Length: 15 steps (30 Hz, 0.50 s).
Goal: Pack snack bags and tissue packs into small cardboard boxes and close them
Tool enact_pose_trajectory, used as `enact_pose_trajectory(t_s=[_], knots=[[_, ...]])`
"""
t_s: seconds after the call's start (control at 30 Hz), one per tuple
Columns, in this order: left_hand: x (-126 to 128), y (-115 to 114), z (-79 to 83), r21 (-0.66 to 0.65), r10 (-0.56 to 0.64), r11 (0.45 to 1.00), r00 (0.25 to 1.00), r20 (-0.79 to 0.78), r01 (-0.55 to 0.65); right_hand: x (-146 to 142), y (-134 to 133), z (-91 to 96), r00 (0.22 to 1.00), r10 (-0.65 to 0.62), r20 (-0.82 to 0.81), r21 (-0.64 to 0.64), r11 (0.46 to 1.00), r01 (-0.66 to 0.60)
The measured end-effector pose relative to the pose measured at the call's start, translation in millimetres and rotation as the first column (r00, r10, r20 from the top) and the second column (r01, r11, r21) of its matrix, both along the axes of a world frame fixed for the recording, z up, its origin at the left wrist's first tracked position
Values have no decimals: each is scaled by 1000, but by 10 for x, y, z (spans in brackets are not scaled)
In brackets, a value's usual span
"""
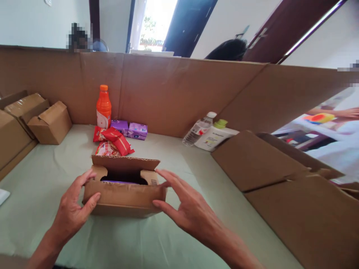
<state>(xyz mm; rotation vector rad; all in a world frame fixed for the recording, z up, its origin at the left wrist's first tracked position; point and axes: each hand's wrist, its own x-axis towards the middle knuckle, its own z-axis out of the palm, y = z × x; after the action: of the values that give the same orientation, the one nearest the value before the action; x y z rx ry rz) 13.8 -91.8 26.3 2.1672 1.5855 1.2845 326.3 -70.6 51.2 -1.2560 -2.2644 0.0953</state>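
A small brown cardboard box stands on the pale green table top in front of me, its flaps partly folded and a purple item showing in the gap. My left hand cups the box's left end, thumb on the front wall and fingers over the left flap. On the other side my right hand has its fingers spread, touching the right end and right flap. Neither hand holds anything else.
Behind the box lie red snack packets, two purple packs and an orange bottle. A clear bottle and a white green-capped bottle lie to the right. Closed boxes sit left, flat cardboard right. A cardboard wall rings the table.
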Motion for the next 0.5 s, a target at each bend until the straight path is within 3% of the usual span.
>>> enact_pose_trajectory(t_s=[0.13,0.27,0.37,0.5], knots=[[43,-21,36,89,18,996,997,-73,-11,0,213,112,997,21,70,158,987,-32],[48,-11,47,91,35,996,992,-124,-24,3,235,25,973,205,102,96,972,-215],[-14,53,46,-18,-76,997,987,-141,74,46,142,-159,965,256,45,102,960,-260],[-80,165,26,-165,-258,957,962,-93,240,90,69,-309,977,204,-59,113,974,-197]])
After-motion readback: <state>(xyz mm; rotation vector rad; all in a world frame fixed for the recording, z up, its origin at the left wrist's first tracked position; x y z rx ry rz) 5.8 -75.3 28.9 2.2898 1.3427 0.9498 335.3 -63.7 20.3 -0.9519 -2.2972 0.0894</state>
